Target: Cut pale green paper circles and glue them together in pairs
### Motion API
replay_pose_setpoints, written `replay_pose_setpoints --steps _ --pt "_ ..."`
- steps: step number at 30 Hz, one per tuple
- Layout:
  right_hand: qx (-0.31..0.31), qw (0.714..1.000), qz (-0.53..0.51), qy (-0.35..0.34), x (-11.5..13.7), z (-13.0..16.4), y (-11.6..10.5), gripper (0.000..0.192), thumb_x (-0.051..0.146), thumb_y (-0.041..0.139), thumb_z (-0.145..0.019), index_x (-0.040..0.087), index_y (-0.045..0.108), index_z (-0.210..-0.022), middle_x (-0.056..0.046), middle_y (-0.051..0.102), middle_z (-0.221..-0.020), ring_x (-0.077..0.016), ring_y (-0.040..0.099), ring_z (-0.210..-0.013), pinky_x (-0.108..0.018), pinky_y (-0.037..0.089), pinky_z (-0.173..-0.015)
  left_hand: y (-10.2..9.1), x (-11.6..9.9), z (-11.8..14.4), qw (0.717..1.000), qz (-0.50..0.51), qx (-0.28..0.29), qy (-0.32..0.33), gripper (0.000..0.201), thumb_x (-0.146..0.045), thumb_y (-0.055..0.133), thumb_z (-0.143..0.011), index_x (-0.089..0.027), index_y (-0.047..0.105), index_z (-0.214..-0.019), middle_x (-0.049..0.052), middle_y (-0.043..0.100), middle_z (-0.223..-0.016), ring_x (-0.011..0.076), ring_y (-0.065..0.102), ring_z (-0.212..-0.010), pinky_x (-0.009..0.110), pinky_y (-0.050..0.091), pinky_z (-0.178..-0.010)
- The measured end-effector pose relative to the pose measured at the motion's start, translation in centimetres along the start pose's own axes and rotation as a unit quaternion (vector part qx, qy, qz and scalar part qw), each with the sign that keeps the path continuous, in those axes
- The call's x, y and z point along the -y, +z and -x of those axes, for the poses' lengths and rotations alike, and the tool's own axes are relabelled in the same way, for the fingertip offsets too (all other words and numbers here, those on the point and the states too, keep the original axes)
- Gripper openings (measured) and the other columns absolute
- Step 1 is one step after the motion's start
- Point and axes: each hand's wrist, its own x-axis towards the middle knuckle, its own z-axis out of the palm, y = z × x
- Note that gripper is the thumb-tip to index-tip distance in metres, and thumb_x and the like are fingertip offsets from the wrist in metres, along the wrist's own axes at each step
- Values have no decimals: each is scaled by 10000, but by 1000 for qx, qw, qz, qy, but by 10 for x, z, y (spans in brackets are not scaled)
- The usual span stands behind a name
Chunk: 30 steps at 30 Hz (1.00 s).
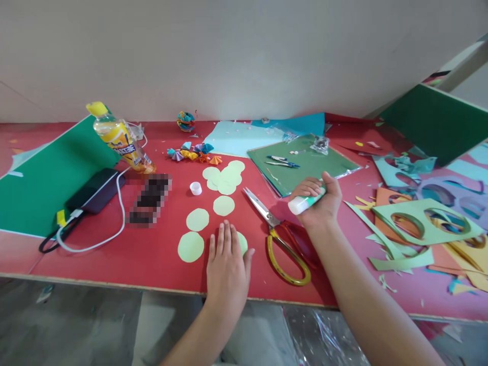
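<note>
My left hand [227, 262] lies flat on the table, fingers stretched out, partly covering a pale green paper circle [241, 243]. Held above the table to the right is a glue stick [301, 204], with the fingers of my right hand [325, 203] wrapped round it. Its white end points left. Other loose circles [191, 247] lie left of and beyond my left hand, and several more overlap in a cluster [224, 178] farther back. A small white cap [195, 188] sits near them. Between my hands rest large scissors [284, 229], their blades slightly apart.
Cut paper scraps [430, 221] cover the right side. Behind the scissors, pens [282, 161] lie on a green wrapped packet [263, 152]. A tilted drink bottle [124, 140], a black power bank [93, 190] with a white cable, a pixelated dark object [150, 198] and folded paper pieces [190, 152] are leftward.
</note>
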Motion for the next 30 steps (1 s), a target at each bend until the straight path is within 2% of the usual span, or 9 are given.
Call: replay_pose_setpoints --steps 5,11,16,21,30 --pt "5 1000 -22 22 -1 2 0 344 226 658 -660 205 328 -567 125 344 -404 -5 392 -345 -112 427 -413 2 -5 -1 1000 -25 2 -2 487 -290 315 -927 5 424 -1300 223 411 -1359 310 405 -1261 474 414 -994" --pt "16 998 -47 42 0 1 -1 375 239 667 -647 210 303 -563 124 321 -399 -24 388 -336 -139 429 -398 -2 -8 -5 996 -73 52 -9 476 -229 292 -919 19 422 -1303 202 395 -1377 277 378 -1282 414 394 -1026" --pt "11 997 -61 46 0 2 0 371 237 658 -656 214 299 -566 122 326 -403 -32 397 -336 -153 431 -394 -1 -8 -6 993 -97 66 4 476 -205 311 -904 33 421 -1302 211 380 -1384 286 363 -1288 407 386 -1031" --pt "-5 997 -58 46 -3 3 1 356 253 635 -674 214 298 -564 121 311 -402 -35 390 -327 -160 424 -384 -4 -7 -6 992 -91 85 22 513 -264 339 -909 10 375 -1341 187 353 -1407 287 356 -1294 406 388 -1029" --pt "-17 997 -51 48 -12 6 3 346 267 597 -697 212 280 -571 118 314 -400 -35 390 -320 -156 426 -375 -4 -12 -7 991 -89 95 7 488 -140 314 -881 -7 378 -1346 173 344 -1416 282 343 -1302 406 368 -1046"
